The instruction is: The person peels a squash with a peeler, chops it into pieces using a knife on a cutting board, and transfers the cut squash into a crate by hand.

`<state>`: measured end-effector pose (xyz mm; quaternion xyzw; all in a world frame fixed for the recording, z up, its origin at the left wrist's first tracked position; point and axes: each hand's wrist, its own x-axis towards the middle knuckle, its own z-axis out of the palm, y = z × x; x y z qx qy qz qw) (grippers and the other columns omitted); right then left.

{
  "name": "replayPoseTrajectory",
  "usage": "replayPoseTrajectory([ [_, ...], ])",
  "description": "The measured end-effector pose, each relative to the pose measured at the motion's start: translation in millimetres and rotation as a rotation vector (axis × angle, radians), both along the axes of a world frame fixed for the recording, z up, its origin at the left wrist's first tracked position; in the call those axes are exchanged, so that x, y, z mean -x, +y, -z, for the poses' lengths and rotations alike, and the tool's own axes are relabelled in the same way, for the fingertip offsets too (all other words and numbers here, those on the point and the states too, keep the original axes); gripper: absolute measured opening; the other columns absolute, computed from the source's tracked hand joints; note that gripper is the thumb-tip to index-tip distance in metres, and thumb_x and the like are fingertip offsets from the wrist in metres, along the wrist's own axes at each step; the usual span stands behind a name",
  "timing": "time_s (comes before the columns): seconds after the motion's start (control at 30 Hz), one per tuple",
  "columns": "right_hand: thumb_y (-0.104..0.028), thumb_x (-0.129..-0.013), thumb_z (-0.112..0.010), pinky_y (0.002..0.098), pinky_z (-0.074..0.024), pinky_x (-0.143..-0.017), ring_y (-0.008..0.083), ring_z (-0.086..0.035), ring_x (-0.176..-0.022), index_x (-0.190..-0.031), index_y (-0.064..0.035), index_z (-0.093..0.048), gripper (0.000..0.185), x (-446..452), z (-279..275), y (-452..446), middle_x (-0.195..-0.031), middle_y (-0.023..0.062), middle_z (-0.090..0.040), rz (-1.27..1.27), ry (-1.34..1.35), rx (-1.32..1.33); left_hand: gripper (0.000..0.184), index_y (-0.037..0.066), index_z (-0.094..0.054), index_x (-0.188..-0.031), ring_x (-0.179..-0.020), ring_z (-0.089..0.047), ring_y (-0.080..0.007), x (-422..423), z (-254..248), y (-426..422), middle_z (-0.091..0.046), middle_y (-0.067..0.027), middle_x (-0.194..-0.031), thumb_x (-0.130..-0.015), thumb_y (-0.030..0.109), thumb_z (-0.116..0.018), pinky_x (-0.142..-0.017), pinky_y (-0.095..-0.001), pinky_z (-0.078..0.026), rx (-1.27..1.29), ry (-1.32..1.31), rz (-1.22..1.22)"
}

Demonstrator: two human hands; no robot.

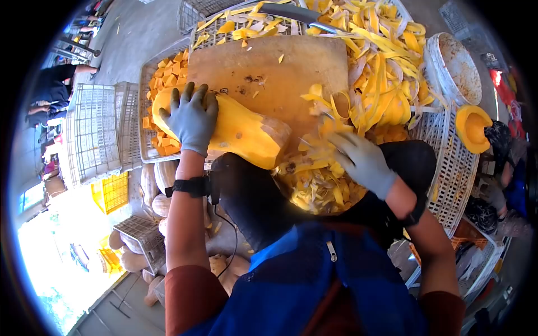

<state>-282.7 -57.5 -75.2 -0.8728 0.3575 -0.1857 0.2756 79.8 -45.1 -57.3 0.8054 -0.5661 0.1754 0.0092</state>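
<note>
A large peeled butternut squash [244, 131] lies at the near left edge of a wooden cutting board [269, 61], with some skin at its right end. My left hand [193, 117], in a grey glove with dark fingertips, grips its left part from above. My right hand [361, 159], also gloved, is over yellow peelings [319, 185] to the right of the squash. Its fingers look stretched out but are smeared by motion, and some peelings beside them are blurred. I see no tool in that hand. A long knife [297, 14] rests on peelings beyond the board.
Orange squash cubes [168, 75] fill a crate left of the board. More peelings [386, 84] heap up at the right, beside a white bucket [457, 67] and a cut squash half [472, 130]. Stacked crates [95, 129] and whole squashes [162, 179] stand left. Other people are nearby.
</note>
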Motion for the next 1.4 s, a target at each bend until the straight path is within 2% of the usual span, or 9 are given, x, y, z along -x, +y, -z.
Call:
replayPoseTrajectory([
  [0.07,-0.026,-0.088,-0.059,0.0407,-0.0516,-0.073,0.0331,-0.063,-0.087,-0.116,-0.0112,-0.061,0.032,-47,-6,-31,-0.105,0.0112,-0.063,-0.118,-0.178,0.009,0.033,0.026,-0.068,-0.113,-0.128,-0.044,-0.0308,0,-2,-2,-0.058,-0.0024,-0.13,-0.087,0.04,-0.052,-0.103,-0.0634,-0.022,0.004,-0.006,0.0],
  [0.23,-0.032,-0.091,-0.054,0.0427,-0.0517,-0.068,0.0326,-0.064,-0.082,-0.115,-0.0126,-0.062,0.032,-121,-21,-66,-0.101,0.0124,-0.065,-0.46,0.314,-0.211,0.033,0.026,-0.068,-0.113,-0.129,-0.044,-0.0307,0,0,-1,-0.057,-0.0026,-0.131,-0.087,0.041,-0.052,-0.104,-0.0622,-0.021,-0.011,0.01,-0.01],
  [0.43,-0.034,-0.09,-0.056,0.0386,-0.0529,-0.063,0.0291,-0.065,-0.071,-0.104,-0.0167,-0.066,0.024,25,-3,-7,-0.088,0.0072,-0.064,-0.434,0.138,-0.033,0.032,0.025,-0.069,-0.112,-0.129,-0.044,-0.0306,-2,-3,-2,-0.058,-0.0026,-0.129,-0.086,0.037,-0.054,-0.104,-0.0599,-0.022,-0.023,0.014,0.012],
  [0.6,-0.029,-0.088,-0.058,0.0369,-0.0515,-0.058,0.027,-0.063,-0.07,-0.115,-0.0147,-0.061,0.031,-65,-35,-57,-0.087,0.0083,-0.062,-0.313,-0.014,-0.088,0.031,0.024,-0.069,-0.111,-0.127,-0.045,-0.0307,-2,0,-6,-0.058,-0.0022,-0.129,-0.086,0.035,-0.054,-0.104,-0.0579,-0.024,-0.03,-0.012,0.045],
  [0.77,-0.027,-0.088,-0.058,0.0364,-0.051,-0.057,0.0255,-0.063,-0.068,-0.113,-0.0141,-0.061,0.029,-55,-5,-10,-0.085,0.007,-0.058,-0.267,0.017,0.046,0.031,0.024,-0.068,-0.112,-0.126,-0.046,-0.0307,-2,-1,-3,-0.058,-0.0028,-0.13,-0.086,0.034,-0.054,-0.104,-0.056,-0.026,-0.042,-0.021,0.044],
  [0.93,-0.021,-0.087,-0.058,0.0391,-0.0527,-0.061,0.0277,-0.066,-0.078,-0.112,-0.0143,-0.063,0.027,24,-7,12,-0.097,0.0098,-0.065,-0.281,0.304,-0.254,0.031,0.024,-0.068,-0.113,-0.126,-0.046,-0.0309,-3,1,-2,-0.058,-0.0039,-0.13,-0.087,0.033,-0.053,-0.104,-0.0543,-0.026,-0.042,-0.027,0.044],
  [1.03,-0.029,-0.089,-0.057,0.0403,-0.0523,-0.065,0.0303,-0.066,-0.08,-0.114,-0.0133,-0.063,0.03,-28,-8,-41,-0.096,0.0121,-0.066,-0.025,-0.136,-0.309,0.032,0.023,-0.067,-0.114,-0.126,-0.045,-0.0312,-3,1,-2,-0.058,-0.0041,-0.129,-0.088,0.032,-0.052,-0.104,-0.054,-0.026,-0.028,-0.012,0.07],
  [1.27,-0.031,-0.088,-0.057,0.0426,-0.0506,-0.073,0.035,-0.064,-0.079,-0.11,-0.0143,-0.067,0.029,-189,54,-118,-0.078,0.0173,-0.064,-0.408,-0.104,-0.447,0.038,0.015,-0.059,-0.123,-0.129,-0.042,-0.0331,-4,-4,-1,-0.055,-0.0078,-0.132,-0.089,0.028,-0.048,-0.106,-0.0561,-0.023,-0.095,0.051,0.076],
  [1.4,-0.035,-0.091,-0.051,0.0434,-0.0519,-0.075,0.0324,-0.065,-0.084,-0.117,-0.0181,-0.063,0.033,-94,30,-87,-0.098,0.0141,-0.067,-0.491,0.085,-0.55,0.038,0.014,-0.059,-0.123,-0.128,-0.043,-0.0348,-3,-6,-3,-0.055,-0.0092,-0.131,-0.089,0.025,-0.048,-0.106,-0.055,-0.025,-0.077,0.034,0.145],
])
